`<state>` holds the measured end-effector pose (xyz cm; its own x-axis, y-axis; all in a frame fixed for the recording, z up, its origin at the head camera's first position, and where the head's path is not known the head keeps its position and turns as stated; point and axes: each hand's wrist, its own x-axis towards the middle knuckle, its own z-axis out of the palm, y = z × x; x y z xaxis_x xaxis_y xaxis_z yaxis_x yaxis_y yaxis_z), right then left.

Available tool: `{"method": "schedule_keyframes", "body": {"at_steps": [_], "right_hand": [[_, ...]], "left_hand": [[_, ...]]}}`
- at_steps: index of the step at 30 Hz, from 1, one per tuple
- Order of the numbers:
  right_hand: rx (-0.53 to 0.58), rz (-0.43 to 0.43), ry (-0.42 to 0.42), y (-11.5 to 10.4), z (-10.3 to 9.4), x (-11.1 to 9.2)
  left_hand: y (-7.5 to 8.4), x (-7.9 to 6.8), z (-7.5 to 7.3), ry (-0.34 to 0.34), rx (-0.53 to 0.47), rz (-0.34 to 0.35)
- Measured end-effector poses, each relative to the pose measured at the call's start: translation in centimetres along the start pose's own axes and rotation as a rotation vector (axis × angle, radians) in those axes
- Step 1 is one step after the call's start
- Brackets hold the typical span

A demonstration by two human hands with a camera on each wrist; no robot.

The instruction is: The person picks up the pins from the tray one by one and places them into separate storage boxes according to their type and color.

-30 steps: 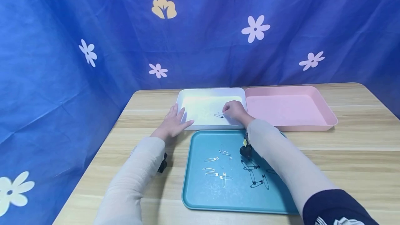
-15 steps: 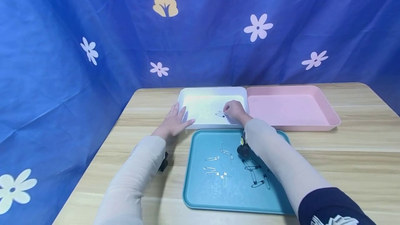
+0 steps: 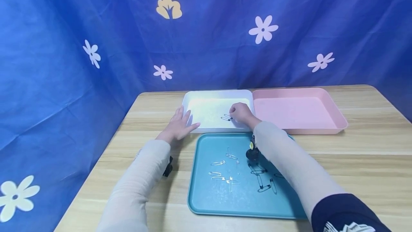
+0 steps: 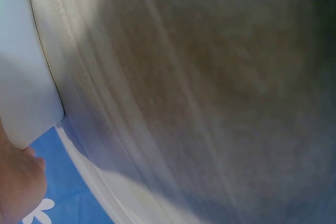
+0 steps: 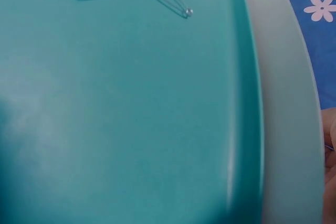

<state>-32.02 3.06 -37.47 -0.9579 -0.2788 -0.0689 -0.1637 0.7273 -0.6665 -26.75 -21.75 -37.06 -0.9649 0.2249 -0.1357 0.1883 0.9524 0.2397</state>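
My left hand [image 3: 177,126], fingers spread straight, rests at the left rim of a white tray [image 3: 206,130]. In the left wrist view that hand [image 4: 20,184] shows beside the tray's wall [image 4: 29,87]. Inside the white tray, my right hand [image 3: 243,114] has its fingers curled and pinches a black safety pin [image 3: 227,116] low over the bottom. A second black safety pin [image 3: 225,119] lies alongside it. At the edge of the right wrist view, a thin dark bit of wire [image 5: 329,147] shows between the fingers of the right hand [image 5: 329,182].
A teal tray [image 3: 209,203] stands in front, with several silver safety pins [image 3: 218,163] on its left and several black safety pins [image 3: 264,189] on its right. A pink tray [image 3: 289,114] adjoins the white one. A blue curtain [image 3: 206,46] hangs behind the table.
The black safety pin at my right fingertips has shifted slightly and shows more clearly beside the other. Both hands stay almost where they were; the view moves a little.
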Motion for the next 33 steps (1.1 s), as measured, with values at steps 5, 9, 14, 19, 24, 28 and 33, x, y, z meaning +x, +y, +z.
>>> {"method": "schedule_keyframes", "body": {"at_steps": [5, 9, 14, 19, 24, 28, 33], "right_hand": [[0.022, -0.049, 0.011, -0.3, -0.6, -0.8], [0.062, -0.092, 0.013, -0.4, -0.9, -1.4], [0.11, -0.113, 0.009, 0.0, -1.5, -2.3], [0.182, -0.069, 0.006, 0.4, -2.4, -3.7], [0.195, -0.07, -0.008, 0.7, -3.2, -5.3], [0.195, -0.073, -0.021, 0.8, -3.7, -6.4], [0.246, -0.073, -0.048, 1.0, -4.2, -7.9]], "left_hand": [[0.1, -0.2, -0.2, -0.012, -0.005, -0.006], [-0.1, -0.4, -0.1, -0.011, -0.001, -0.004], [-0.3, -0.3, 0.0, -0.009, 0.007, -0.004], [-0.2, 0.1, 0.0, -0.006, 0.01, 0.009], [0.0, 0.1, -0.1, -0.004, 0.005, 0.015], [0.0, 0.1, 0.0, -0.006, 0.011, 0.013], [-0.1, 0.1, 0.1, -0.012, 0.01, 0.011]]}}
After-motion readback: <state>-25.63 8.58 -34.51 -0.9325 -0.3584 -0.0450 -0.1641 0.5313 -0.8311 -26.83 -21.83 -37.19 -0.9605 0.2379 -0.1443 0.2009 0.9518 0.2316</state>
